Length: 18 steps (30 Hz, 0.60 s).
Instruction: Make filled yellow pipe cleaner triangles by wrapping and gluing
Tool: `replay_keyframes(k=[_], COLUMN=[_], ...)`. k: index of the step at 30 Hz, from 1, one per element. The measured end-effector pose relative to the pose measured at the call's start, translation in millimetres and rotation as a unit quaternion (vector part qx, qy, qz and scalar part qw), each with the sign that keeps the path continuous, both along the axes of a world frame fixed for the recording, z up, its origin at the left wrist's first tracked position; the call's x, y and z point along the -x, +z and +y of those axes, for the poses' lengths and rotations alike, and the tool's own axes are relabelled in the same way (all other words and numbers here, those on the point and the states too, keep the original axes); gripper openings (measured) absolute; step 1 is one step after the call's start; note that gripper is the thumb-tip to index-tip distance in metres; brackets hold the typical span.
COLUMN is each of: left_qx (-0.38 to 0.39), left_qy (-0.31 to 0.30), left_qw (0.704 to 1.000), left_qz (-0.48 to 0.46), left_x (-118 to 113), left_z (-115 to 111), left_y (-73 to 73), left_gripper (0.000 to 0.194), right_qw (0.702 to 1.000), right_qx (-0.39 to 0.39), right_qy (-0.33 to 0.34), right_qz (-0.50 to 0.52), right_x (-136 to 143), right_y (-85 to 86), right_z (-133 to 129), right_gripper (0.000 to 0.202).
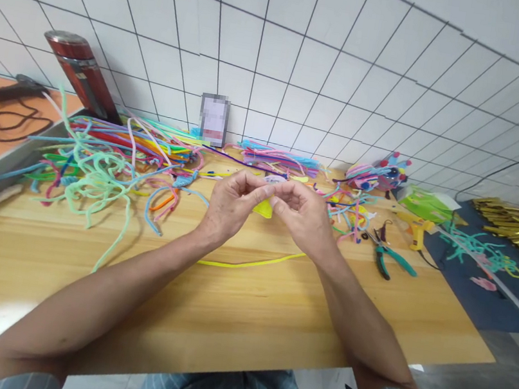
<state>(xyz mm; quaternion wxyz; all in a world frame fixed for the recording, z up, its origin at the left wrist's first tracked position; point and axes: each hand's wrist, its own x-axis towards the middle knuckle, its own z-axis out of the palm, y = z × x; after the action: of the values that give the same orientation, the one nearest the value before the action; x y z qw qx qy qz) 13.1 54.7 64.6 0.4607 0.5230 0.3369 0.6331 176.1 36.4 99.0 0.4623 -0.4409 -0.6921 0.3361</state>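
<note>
My left hand [233,202] and my right hand [303,214] meet above the middle of the wooden table [241,315]. Between their fingertips, both pinch a small bright yellow piece [264,208]. It looks like bent pipe cleaner, but the fingers cover most of it. A straight yellow pipe cleaner [249,264] lies on the wood below the hands, its right end passing behind my right wrist.
Tangled pale green pipe cleaners [101,177] spread at the left, near a red thermos [82,74]. A phone [214,120] leans on the tiled wall. Teal-handled pliers [391,258] and a yellow glue gun [414,229] lie at the right.
</note>
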Motion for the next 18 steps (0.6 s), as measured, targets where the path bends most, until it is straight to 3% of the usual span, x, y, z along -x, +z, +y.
replay_keyframes(k=[6,9,14,18], left_qx=[0.016,0.005,-0.018,-0.017], left_qy=[-0.061,-0.089,-0.089,-0.065], left_qw=[0.998,0.994,0.991,0.995], left_qz=[0.030,0.065,0.094,0.070], left_x=[4.8,6.4,7.5,7.5], left_z=[0.1,1.2,2.0,-1.3], left_y=[6.7,8.8,8.0,8.6], left_gripper=[0.050,0.045,0.038,0.035], right_qw=[0.999,1.000,1.000,1.000], right_qx=[0.012,-0.002,-0.017,-0.002], right_qy=[-0.025,-0.023,-0.021,-0.019], right_qz=[0.021,0.009,-0.007,-0.007], right_x=[-2.7,-3.3,-2.2,-3.4], right_y=[-2.3,-0.4,0.5,-0.7], right_z=[5.4,4.0,3.3,5.1], right_gripper=[0.010,0.009,0.009,0.019])
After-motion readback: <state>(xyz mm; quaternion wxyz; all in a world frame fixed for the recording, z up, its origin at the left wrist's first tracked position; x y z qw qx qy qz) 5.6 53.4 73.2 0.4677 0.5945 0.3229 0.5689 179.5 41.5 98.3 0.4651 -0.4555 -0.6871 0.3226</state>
